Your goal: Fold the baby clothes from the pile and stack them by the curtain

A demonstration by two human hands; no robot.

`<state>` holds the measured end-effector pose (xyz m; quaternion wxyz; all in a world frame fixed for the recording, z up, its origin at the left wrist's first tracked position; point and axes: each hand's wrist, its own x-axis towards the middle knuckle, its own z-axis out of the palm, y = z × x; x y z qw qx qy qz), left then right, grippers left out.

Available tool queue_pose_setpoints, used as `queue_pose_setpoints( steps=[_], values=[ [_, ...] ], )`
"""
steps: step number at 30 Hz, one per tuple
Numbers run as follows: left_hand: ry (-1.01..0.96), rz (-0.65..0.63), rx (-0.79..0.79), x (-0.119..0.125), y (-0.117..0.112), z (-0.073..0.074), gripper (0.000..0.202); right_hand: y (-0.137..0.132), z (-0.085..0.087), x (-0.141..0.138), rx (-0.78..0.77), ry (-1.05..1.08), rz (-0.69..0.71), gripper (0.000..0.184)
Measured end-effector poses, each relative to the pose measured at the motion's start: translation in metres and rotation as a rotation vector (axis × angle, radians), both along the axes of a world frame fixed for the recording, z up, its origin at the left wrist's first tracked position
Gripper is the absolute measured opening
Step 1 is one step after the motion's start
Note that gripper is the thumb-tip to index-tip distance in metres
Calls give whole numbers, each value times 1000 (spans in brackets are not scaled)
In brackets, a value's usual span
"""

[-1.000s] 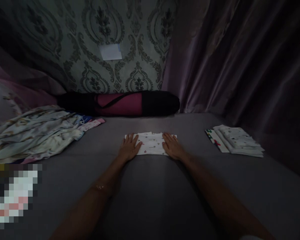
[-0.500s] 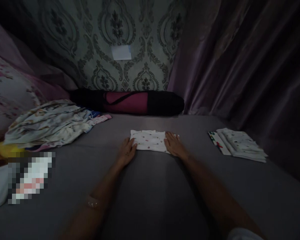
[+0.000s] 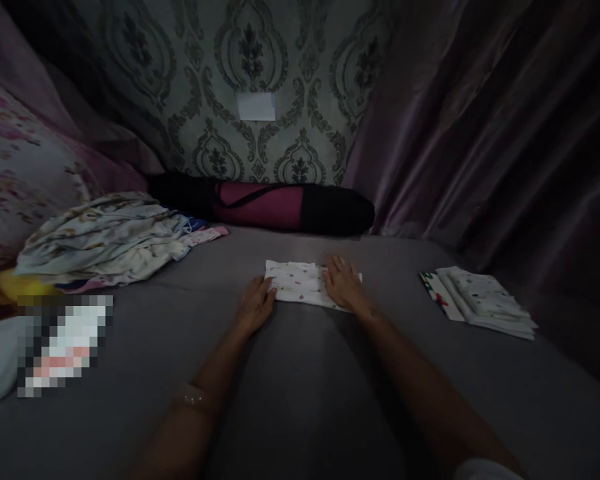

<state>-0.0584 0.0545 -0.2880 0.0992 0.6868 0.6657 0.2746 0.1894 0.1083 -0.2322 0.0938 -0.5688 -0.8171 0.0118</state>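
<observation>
A folded white cloth with small coloured prints (image 3: 296, 283) lies flat on the grey bed sheet (image 3: 300, 387) in front of me. At its left edge rests my left hand (image 3: 257, 303), fingers stretched out and the tips on the fabric. My right hand (image 3: 344, 283) lies spread over the right part of the cloth, its fingers slightly blurred and hiding some of the print. Neither hand grasps the cloth.
A stack of folded cloths (image 3: 485, 300) lies to the right. On the left is a crumpled heap of clothes (image 3: 110, 233) beside a floral pillow (image 3: 15, 160). A long black and pink bag (image 3: 265, 205) lies along the wall; a purple curtain (image 3: 455, 120) hangs at right.
My right hand has slid a little inward over the cloth, its fingers now blurred by motion. My left hand stays at the left edge. The whole view has shifted slightly.
</observation>
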Motion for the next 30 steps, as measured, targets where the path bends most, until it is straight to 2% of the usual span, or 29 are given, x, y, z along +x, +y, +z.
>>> queue_pose_setpoints(
  steps=[2, 5, 9, 12, 15, 19, 23, 25, 30],
  values=[
    [-25, 11, 6, -1, 0, -1, 46, -4, 2, -16, 8, 26, 62, 57],
    [-46, -3, 13, -2, 0, -2, 45, -11, -7, -31, -75, 21, 113, 56],
    [-51, -12, 35, -3, 1, -3, 46, -13, -20, -33, -105, 19, 92, 55],
    [-61, -8, 33, -3, 1, -2, 43, -11, -23, -31, -103, 13, 94, 55],
    [-90, -13, 56, -3, 2, -3, 41, -10, -19, -30, -137, 0, 93, 56],
    [-205, -40, 119, -4, 5, -6, 39, -6, -1, -38, -203, -47, 94, 55],
    [-307, -9, 116, -7, 7, -6, 37, -5, 10, -63, -77, -18, 114, 54],
    [-311, -1, 106, -8, 7, -5, 35, -7, 4, -76, -33, 31, 136, 57],
    [-290, -11, 113, -8, 7, -6, 32, -12, -19, -89, -63, 27, 130, 59]
  ],
)
